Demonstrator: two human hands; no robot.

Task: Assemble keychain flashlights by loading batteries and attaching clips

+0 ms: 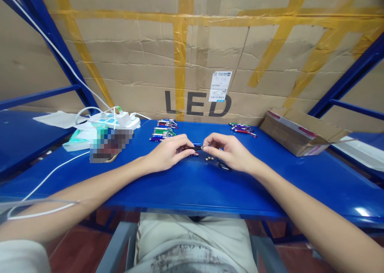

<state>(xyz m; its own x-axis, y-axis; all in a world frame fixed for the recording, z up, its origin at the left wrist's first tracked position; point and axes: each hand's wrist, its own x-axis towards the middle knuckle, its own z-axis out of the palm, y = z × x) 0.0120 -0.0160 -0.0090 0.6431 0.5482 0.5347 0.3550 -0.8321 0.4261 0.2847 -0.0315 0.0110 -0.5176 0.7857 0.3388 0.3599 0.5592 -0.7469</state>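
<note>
While the left hand [169, 151] is gripping a black tube [197, 148] over the table [180, 189], the right hand [230, 150] is pinching its silvery end, apparently for steadiness; small metallic pieces [209, 158] are lying nearby, probably for easy reach.

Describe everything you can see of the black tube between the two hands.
The black tube is slim and dark, with a small silvery, metal-looking end on its right. It runs roughly left to right over the blue table. The left grip hides its left part; the right grip pinches at the silvery end. Markings are too small to make out.
</note>
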